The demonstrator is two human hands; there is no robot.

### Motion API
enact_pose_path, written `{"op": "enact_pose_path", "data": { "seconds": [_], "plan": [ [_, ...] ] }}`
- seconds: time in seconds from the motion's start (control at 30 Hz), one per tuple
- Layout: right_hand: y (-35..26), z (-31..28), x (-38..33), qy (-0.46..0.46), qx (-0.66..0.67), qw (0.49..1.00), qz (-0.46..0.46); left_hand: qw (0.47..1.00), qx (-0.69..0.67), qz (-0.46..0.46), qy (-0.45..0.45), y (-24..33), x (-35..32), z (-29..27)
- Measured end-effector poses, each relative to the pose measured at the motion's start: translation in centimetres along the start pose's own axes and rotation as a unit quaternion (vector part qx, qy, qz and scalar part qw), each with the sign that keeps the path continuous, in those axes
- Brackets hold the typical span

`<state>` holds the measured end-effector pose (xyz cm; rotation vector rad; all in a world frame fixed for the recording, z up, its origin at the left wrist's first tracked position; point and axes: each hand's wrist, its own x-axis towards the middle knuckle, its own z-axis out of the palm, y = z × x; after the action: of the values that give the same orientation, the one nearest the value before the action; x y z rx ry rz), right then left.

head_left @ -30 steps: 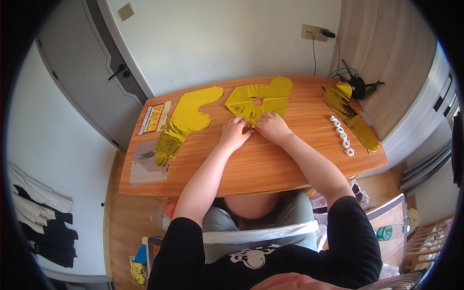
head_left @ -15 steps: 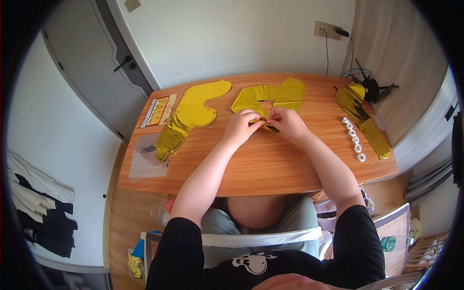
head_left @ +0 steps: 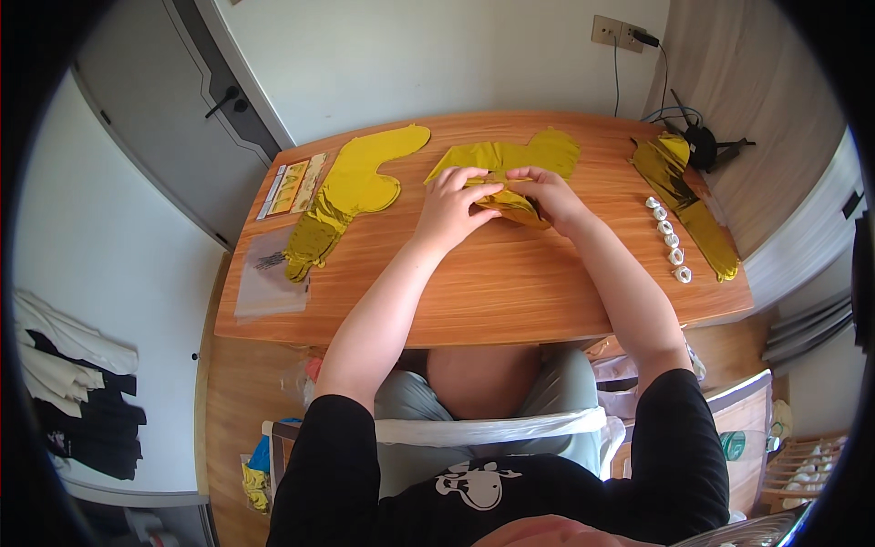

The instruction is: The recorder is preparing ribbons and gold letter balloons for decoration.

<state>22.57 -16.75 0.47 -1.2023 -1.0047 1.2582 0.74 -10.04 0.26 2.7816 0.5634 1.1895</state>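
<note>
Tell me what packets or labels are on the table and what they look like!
Printed card: far-left corner of the table, long rectangle, yellow and orange.
Clear plastic bag: left edge nearer the person, flat, see-through, small dark label.
No screens or signs visible.

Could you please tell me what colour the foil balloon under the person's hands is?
The foil balloon is shiny gold-yellow, shown best in the head view.

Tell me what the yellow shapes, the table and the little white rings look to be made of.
Yellow shape under both hands: likely thin metallic foil film, as of a flat balloon; it shines and creases.
Yellow shape at left: seemingly the same shiny, wrinkled film.
Table: wood or wood-look laminate, with smooth orange-brown grain lines.
White rings: too small to tell; perhaps plastic or tape.
</note>
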Motion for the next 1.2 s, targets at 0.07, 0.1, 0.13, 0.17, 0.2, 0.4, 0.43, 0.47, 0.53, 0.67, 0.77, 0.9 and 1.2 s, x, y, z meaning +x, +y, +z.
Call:
{"op": "enact_pose_path", "data": {
  "seconds": [0.07,0.1,0.13,0.17,0.2,0.4,0.43,0.47,0.53,0.67,0.77,0.9,1.2],
  "plan": [
    [-0.8,-0.5,-0.5,0.005,-0.023,1.000,0.001,1.000,-0.013,-0.017,0.004,-0.1,-0.1,-0.1],
    [-1.1,-0.7,-0.6,0.011,-0.048,0.999,0.001,1.000,-0.014,-0.016,0.003,0.0,-0.1,-0.2],
    [-1.1,-0.9,-0.5,0.012,-0.047,0.999,0.001,1.000,-0.022,-0.007,-0.002,0.0,-0.2,-0.3],
    [-1.1,-1.0,-0.2,0.051,-0.010,0.999,-0.002,1.000,-0.029,0.001,-0.007,-0.1,-0.3,-0.4],
    [-1.2,-1.2,0.0,0.090,0.028,0.996,-0.004,1.000,-0.028,0.001,-0.007,-0.3,-0.4,-0.4],
    [-1.6,-6.8,1.6,0.205,0.124,0.968,-0.071,0.987,-0.023,-0.035,-0.152,0.3,0.4,-1.4],
    [-1.8,-7.7,1.8,0.239,0.134,0.957,-0.092,0.993,-0.011,-0.017,-0.120,0.1,0.4,-1.5],
    [-2.0,-8.3,2.0,0.248,0.151,0.948,-0.132,0.996,0.001,0.001,-0.088,-0.3,0.2,-1.4],
    [-2.7,-9.7,2.0,0.312,0.081,0.923,-0.211,0.994,0.020,-0.026,-0.100,-0.9,-0.1,-1.2],
    [-4.6,-9.7,1.0,0.417,-0.049,0.837,-0.351,0.987,0.084,-0.083,-0.109,-1.2,-0.3,-1.4],
    [-6.4,-10.9,0.0,0.444,-0.115,0.803,-0.379,0.959,0.134,-0.175,-0.179,-1.2,0.1,-0.7],
    [-12.5,-9.2,-1.8,0.433,-0.352,0.761,-0.332,0.955,0.158,-0.199,-0.154,-2.4,-0.7,-1.0],
    [-26.6,-14.6,-2.5,0.408,-0.406,0.759,-0.305,0.959,0.129,-0.203,-0.148,-3.0,-1.3,-0.4]
  ]
}}
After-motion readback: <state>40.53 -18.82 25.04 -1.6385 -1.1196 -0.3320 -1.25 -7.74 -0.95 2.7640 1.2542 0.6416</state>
